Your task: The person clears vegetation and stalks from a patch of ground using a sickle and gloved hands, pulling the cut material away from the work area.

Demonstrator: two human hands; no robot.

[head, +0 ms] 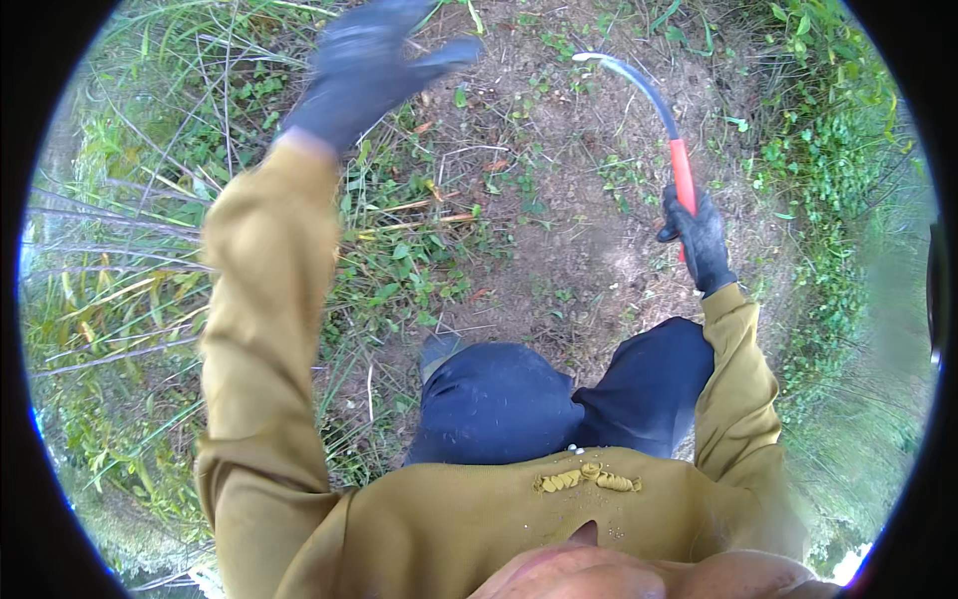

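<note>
My right hand [697, 236], in a dark glove, is closed around the red handle of a sickle [682, 168]. The sickle's curved metal blade [644, 86] points up and bends to the left, above bare soil. At the upper left my left hand [367, 71], also in a dark glove, is raised over grass and low weeds [397, 262]. It is blurred, its thumb stands apart from the fingers, and nothing shows in it.
Tall grass and dry stems [127, 217] stand on the left. Leafy green plants [816, 165] border the right side. Between them lies brown soil [591, 224] with small weeds and dry stalks. My bent knees [498, 397] are below.
</note>
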